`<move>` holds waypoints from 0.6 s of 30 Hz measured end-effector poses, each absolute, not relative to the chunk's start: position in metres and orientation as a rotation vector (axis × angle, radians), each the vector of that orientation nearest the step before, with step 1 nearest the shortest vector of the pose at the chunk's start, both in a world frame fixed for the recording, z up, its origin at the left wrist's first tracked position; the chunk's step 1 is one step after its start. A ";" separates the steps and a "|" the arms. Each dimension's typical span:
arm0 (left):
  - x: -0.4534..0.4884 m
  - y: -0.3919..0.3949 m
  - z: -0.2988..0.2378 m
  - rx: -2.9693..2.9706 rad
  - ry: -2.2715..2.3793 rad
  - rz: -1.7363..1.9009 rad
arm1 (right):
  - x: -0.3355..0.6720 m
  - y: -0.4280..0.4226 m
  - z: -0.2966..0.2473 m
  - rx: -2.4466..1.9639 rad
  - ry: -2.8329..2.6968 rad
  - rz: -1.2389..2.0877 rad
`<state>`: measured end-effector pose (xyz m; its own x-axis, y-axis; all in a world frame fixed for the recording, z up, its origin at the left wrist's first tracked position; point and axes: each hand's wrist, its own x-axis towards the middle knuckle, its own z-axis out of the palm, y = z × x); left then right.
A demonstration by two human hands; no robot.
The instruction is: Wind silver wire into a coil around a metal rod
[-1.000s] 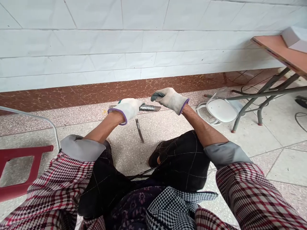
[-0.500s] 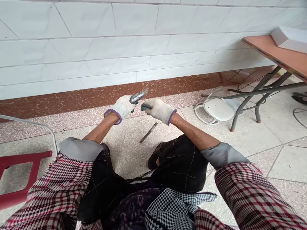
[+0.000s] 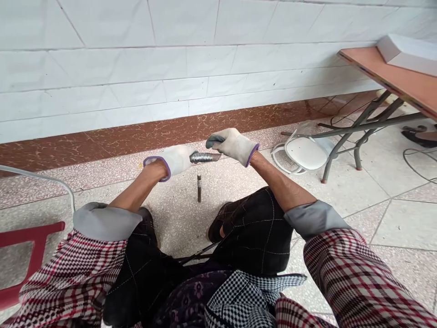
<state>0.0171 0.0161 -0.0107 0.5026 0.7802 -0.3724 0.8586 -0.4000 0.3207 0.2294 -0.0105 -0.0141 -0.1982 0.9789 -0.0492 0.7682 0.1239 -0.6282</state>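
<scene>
Rod (image 3: pixel 206 157), wound with silvery wire (image 3: pixel 200 157), is my landmark: its long axis runs left to right. My left grip is clamped on it, the left hand (image 3: pixel 179 160) covering its left part, with the free end pointing right. My right hand (image 3: pixel 230 143) is nearer that end, just off the rod's far side, fingers curled; I cannot tell whether they pinch anything. I judge that gap at the free end matters most. A short stick (image 3: pixel 199 188) shows on the rod's near side, pointing crosswise; whether it hangs, I cannot tell.
</scene>
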 end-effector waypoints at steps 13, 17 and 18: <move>0.019 0.012 -0.011 1.854 1.340 0.206 | 0.211 -0.019 -0.025 -1.651 -2.093 0.712; 0.017 0.023 -0.021 2.210 1.518 -0.010 | 0.193 -0.027 -0.014 -1.797 -2.381 0.520; 0.018 0.025 -0.022 2.326 1.563 -0.085 | 0.191 -0.029 -0.010 -1.851 -2.429 0.471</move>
